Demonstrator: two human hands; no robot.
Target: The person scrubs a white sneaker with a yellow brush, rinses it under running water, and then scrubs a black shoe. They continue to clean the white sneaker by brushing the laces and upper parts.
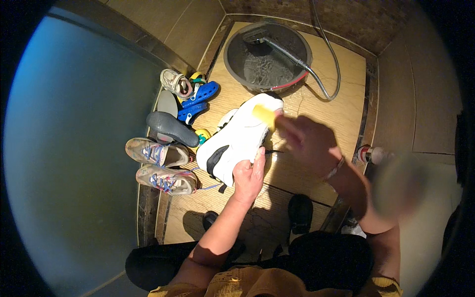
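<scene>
A white sneaker with black trim is held up before me, its toe towards the basin. My left hand grips it from below at the side of the sole. Against the shoe's upper near the toe, my right hand holds a yellow brush or scrubber, blurred by motion. Part of another white shoe shows behind the sneaker. Past the toe stands a round dark basin with water in it, and a chrome shower head lies across its rim.
Along the left edge lie blue clogs, a small light shoe, dark insoles and a pair of worn sneakers with blue laces. A bottle lies at the right ledge. The shower hose curves at the back right.
</scene>
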